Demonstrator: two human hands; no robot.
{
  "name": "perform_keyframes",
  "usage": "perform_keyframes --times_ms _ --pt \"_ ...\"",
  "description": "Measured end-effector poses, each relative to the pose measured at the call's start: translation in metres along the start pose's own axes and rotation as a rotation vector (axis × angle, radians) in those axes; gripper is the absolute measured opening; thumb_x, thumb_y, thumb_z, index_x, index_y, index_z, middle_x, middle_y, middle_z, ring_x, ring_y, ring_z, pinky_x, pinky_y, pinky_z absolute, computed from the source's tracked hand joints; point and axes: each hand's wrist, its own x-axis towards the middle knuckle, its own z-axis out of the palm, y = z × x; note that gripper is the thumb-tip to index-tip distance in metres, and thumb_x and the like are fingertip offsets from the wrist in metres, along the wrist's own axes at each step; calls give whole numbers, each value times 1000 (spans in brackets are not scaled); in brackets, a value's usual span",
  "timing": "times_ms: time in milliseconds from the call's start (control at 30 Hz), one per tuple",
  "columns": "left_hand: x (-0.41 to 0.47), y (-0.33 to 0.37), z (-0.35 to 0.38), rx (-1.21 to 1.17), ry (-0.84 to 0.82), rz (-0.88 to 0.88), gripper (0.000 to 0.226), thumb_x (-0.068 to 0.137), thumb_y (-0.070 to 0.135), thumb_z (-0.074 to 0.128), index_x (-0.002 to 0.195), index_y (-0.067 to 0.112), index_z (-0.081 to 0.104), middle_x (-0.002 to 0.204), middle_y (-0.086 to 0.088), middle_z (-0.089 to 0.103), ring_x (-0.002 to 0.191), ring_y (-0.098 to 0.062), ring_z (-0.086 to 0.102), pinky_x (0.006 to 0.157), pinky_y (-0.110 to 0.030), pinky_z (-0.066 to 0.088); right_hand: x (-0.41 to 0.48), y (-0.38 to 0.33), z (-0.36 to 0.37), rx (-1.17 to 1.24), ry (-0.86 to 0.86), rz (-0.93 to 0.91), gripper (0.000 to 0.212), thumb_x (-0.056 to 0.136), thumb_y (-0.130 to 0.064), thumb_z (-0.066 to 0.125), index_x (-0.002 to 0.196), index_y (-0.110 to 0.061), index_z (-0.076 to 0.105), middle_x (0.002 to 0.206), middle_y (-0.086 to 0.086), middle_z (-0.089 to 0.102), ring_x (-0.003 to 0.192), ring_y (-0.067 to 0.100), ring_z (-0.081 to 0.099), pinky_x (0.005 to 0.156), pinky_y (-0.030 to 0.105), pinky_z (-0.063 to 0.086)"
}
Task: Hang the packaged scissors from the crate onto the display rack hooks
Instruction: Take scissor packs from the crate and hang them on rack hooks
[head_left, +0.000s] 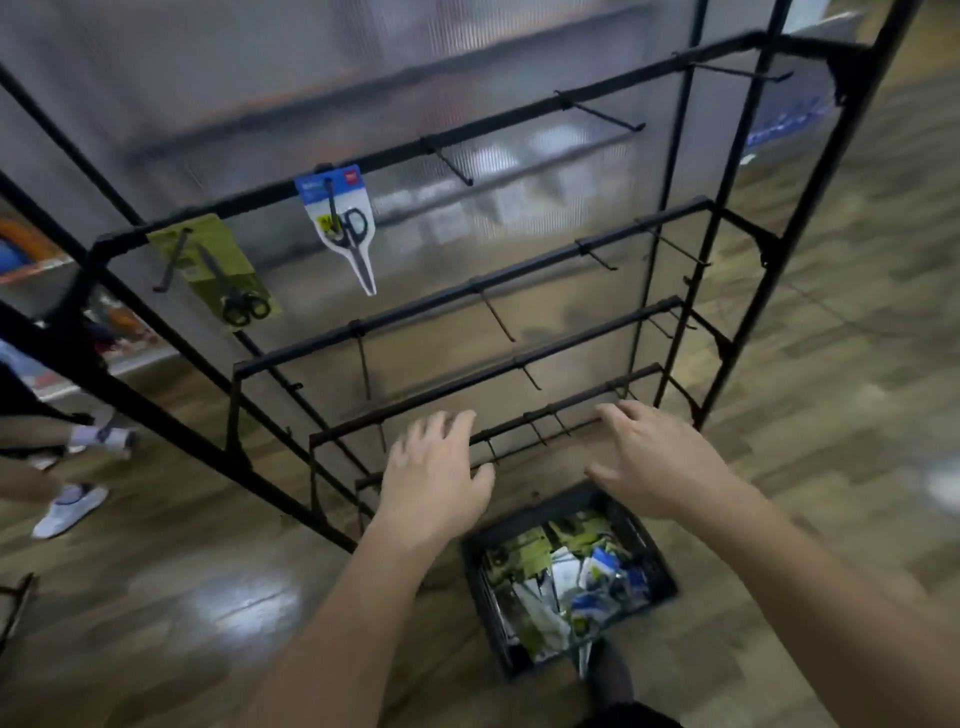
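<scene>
Hanging: two scissor packs (234, 262) (343, 228); crate (524, 514) pile blurred, uncounted; two hands (436, 483) (654, 462) spread.

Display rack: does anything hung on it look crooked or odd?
The green scissors pack on the leftmost hook sits slanted, handles down, while the blue pack beside it hangs blades down. That may just be its packaging. Nothing else stands out.

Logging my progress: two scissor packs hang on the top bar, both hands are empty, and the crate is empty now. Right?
No: the head view shows the crate full of packs. The rest stands: the green pack and blue pack hang on the top bar; the left hand and right hand hold nothing.
</scene>
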Motion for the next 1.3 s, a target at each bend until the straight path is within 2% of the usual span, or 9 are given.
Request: perform_keyframes --times_ms 133,267,467,767,900,1067,1167,1300 --pt "-43 -28 26 -36 -85 11 62 100 48 48 155 30 28 157 -3 38 146 -27 31 120 -46 29 -39 -19 23 10 -62 99 75 95 -59 50 157 -23 28 158 5 39 139 28 44 110 39 39" --pt "-76 -47 54 -53 -143 14 64 99 51 47 157 29 28 158 -3 37 146 -28 31 121 -47 28 -69 -33 48 -37 -110 130 66 92 -59 52 147 -25 39 151 3 45 134 28 48 106 42 45" --pt "-100 -50 77 -81 -183 -15 64 100 52 48 157 29 29 160 -1 37 148 -27 29 122 -47 26 -80 -27 63 -97 -160 115 72 95 -57 53 155 -27 29 157 4 38 142 26 40 114 40 35" --pt "-65 0 132 -105 -325 -107 66 99 50 51 158 28 30 160 -2 37 149 -28 29 120 -47 28 -32 39 105 -97 -322 42 69 94 -58 53 151 -24 33 154 5 40 134 33 47 105 41 40" --pt "-34 23 179 -117 -414 -148 67 100 51 50 159 28 28 161 -1 35 150 -28 26 121 -46 29 7 85 138 -87 -405 3 72 94 -57 54 155 -25 31 157 5 38 138 31 44 109 40 37" --pt "5 25 288 -97 -426 -153 64 100 51 50 157 28 32 158 2 39 147 -24 30 120 -43 31 80 127 236 -99 -474 -79 73 92 -54 59 153 -22 35 155 4 43 140 28 43 112 41 37" --pt "29 7 376 -99 -477 -137 63 101 52 51 156 28 32 157 3 40 148 -22 29 121 -43 29 127 141 332 -127 -496 -144 66 91 -51 59 148 -23 40 150 3 47 140 24 43 115 40 29" --pt "65 -38 520 -89 -511 -83 62 98 48 55 153 27 38 151 1 48 141 -23 40 115 -43 37 192 158 484 -191 -541 -287 68 91 -56 57 148 -24 39 148 2 49 139 24 45 119 44 23"
